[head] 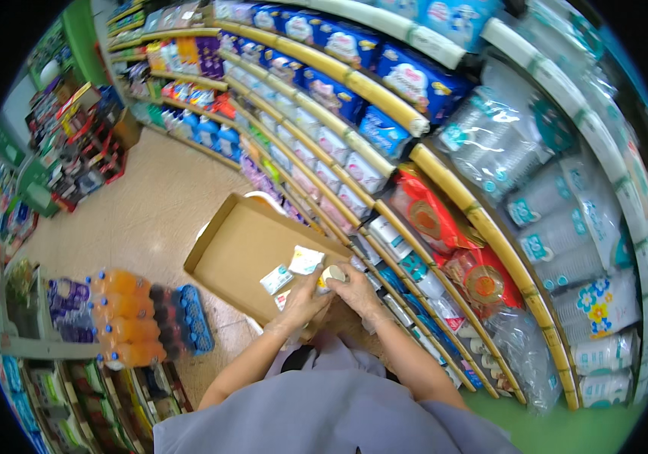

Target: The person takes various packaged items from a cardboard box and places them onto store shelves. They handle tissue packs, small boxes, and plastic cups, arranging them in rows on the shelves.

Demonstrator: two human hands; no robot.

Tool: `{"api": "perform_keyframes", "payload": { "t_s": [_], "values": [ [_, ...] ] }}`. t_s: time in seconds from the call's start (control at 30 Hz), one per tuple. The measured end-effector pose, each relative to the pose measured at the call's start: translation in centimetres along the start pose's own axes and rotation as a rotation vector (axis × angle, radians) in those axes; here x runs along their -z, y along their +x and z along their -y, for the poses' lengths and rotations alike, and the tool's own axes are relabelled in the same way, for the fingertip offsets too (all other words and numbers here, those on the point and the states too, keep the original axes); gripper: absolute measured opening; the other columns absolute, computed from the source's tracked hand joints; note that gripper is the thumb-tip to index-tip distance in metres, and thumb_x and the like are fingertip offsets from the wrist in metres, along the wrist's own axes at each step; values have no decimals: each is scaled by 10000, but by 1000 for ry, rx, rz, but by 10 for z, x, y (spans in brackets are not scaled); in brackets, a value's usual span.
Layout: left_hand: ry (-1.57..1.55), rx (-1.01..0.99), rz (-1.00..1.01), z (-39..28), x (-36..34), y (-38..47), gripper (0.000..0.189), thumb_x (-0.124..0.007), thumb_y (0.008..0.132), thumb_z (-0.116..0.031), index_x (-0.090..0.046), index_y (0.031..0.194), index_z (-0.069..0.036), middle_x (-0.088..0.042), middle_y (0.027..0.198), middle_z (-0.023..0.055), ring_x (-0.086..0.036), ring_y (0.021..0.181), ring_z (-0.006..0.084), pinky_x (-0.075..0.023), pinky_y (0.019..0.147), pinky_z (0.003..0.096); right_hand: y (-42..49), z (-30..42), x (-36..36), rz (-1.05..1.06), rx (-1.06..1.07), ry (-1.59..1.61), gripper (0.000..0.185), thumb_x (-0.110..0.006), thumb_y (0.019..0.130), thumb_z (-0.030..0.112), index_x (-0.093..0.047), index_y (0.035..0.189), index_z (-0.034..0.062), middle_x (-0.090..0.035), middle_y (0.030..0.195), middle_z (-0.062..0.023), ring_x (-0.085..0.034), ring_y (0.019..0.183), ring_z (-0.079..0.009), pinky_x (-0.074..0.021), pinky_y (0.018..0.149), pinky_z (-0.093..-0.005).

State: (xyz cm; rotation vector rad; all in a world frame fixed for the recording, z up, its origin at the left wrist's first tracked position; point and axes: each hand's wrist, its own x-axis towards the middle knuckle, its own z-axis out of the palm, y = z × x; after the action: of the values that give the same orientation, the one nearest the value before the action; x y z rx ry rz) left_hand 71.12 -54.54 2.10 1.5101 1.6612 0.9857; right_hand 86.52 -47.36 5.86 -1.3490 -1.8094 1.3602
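A shallow open cardboard box point(239, 244) lies before me. Over its near right corner, my left hand point(304, 298) and my right hand point(362, 292) hold a small round container point(333, 273) with a pale top between their fingers. Both hands seem to wear thin clear gloves. Just past my left fingertips lies a white packet with yellow print point(307, 260). A white and teal packet point(276, 279) rests to its left on the box bottom. Partly covered by my left hand is another small white packet point(281, 299).
Tall shelves with yellow bamboo-like edge strips point(460, 198) run along the right, stocked with bagged plastic cups point(494, 142) and blue packs point(420, 79). Orange drink bottles point(125, 318) stand at the left. Bare tiled floor point(131, 210) shows beyond the box; a white rim point(267, 198) shows under it.
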Motion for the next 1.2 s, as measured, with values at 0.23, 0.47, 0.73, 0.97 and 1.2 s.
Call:
{"api": "perform_keyframes", "payload": {
  "t_s": [0.23,0.47,0.73,0.97,1.2],
  "values": [
    [-217,-74,83,-98,-29,17,463,-735,815,-218,-606,1202,1,-679,1060,234,-684,957,330,-533,821,413,-44,34,74,-165,97,107,446,-692,894,237,-586,1267,16,-671,1163,-147,-630,1067,-225,-494,935,-345],
    [-320,-362,341,-221,-89,39,585,-767,804,-136,-525,1314,19,-647,1168,126,-592,1009,155,-475,879,303,-148,96,205,-455,180,-120,629,-685,889,265,-432,1429,64,-585,1306,-208,-592,1194,-317,-464,982,-378],
    [-184,-1268,417,-423,-123,1,774,-747,794,-62,-356,1454,47,-506,1369,264,-508,1276,382,-426,1044,421,-309,164,333,-884,503,-206,611,-743,856,179,-476,1389,43,-611,1262,-169,-611,1154,-253,-480,968,-342],
    [-174,-1787,294,-585,-146,-14,732,-750,773,-102,-423,1417,18,-460,1415,236,-510,1248,396,-441,1016,437,-398,213,437,-1517,905,-392,634,-738,820,25,-463,1390,-1,-596,1254,-107,-567,1156,-182,-455,1000,-323],
    [-31,-1934,-27,-679,-171,-9,648,-705,790,-111,-453,1373,15,-482,1367,218,-462,1285,388,-356,1091,473,-412,226,535,-1644,782,-642,571,-704,848,95,-482,1358,-35,-578,1305,-198,-592,1175,-277,-465,1001,-357]
  ]
}}
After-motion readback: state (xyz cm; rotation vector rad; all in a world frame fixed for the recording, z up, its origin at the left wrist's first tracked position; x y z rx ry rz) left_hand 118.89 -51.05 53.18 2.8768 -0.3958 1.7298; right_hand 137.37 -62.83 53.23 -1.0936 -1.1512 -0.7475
